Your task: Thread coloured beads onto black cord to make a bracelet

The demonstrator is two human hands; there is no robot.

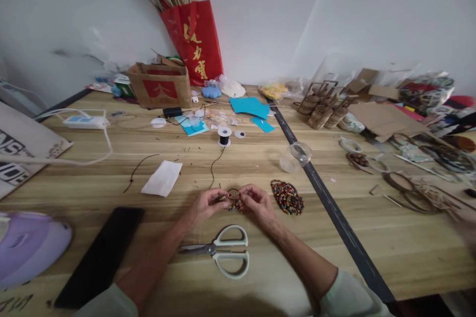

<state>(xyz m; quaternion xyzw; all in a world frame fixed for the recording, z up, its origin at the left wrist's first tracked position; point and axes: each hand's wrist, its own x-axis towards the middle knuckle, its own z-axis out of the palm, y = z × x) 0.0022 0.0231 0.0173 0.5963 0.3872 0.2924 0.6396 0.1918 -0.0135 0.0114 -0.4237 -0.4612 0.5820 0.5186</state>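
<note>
Between my two hands, just above the table, is a strand of small multicoloured beads. My left hand pinches its left end, and my right hand pinches the right end. More beads hang or lie just below the fingers; which of the two I cannot tell. A thin black cord runs from near my left fingertips back to a spool of black cord. Right of my right hand lies a coiled heap of bead strands. White-handled scissors rest in front of my wrists, blades pointing left.
Left are a white paper, a black phone-like slab and a purple-white device. A clear plastic jar stands right of the spool. Blue sheets, a cardboard box and a red bag are at the back.
</note>
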